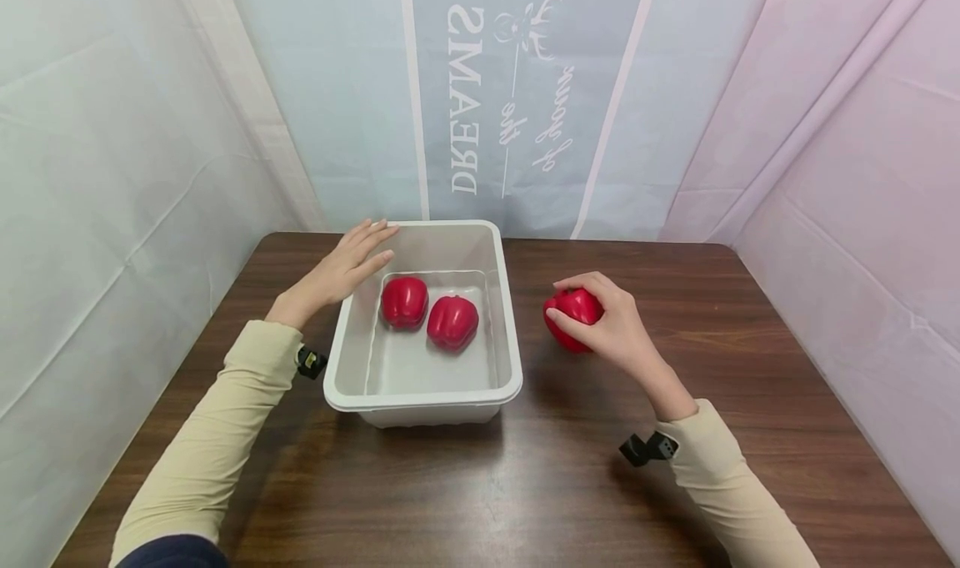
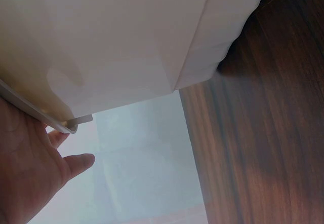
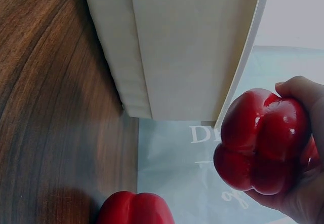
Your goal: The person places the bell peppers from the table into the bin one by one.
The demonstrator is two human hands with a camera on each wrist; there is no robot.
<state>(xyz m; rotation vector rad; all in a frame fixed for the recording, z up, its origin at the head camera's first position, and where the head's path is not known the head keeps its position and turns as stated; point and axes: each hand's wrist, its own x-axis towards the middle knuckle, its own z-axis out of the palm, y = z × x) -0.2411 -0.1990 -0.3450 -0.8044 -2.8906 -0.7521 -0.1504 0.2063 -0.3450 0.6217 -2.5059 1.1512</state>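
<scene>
so i'm gripping a glossy red pepper [image 3: 266, 143] with my right hand [image 1: 611, 322], out at about 1 o'clock from me. thumb and fingers are curling round its sides and i'm holding it up off the brown wooden table [image 1: 480, 485]. a second pepper [image 3: 135, 211] is sitting on the table, showing at 7 o'clock in the right wrist view, well apart from the held one and getting cut off by the picture edge. from the head view i can't pick that one out.

the white bin [image 1: 423, 400] is standing just left of 12 o'clock, between my hands. two more red ones are lying in it: one pepper [image 1: 404, 303] toward the bin's 11 o'clock, the other [image 1: 452, 324] just beside it at its 4 o'clock. can't tell if those two are touching.

my left hand [image 1: 341, 268] is reaching over the bin's rim at its 10 o'clock, fingers spreading loosely and pretty straight, not clenching anything. behind it all, a pale blue cloth [image 1: 360, 109] with white lettering is hanging at 12 o'clock.
</scene>
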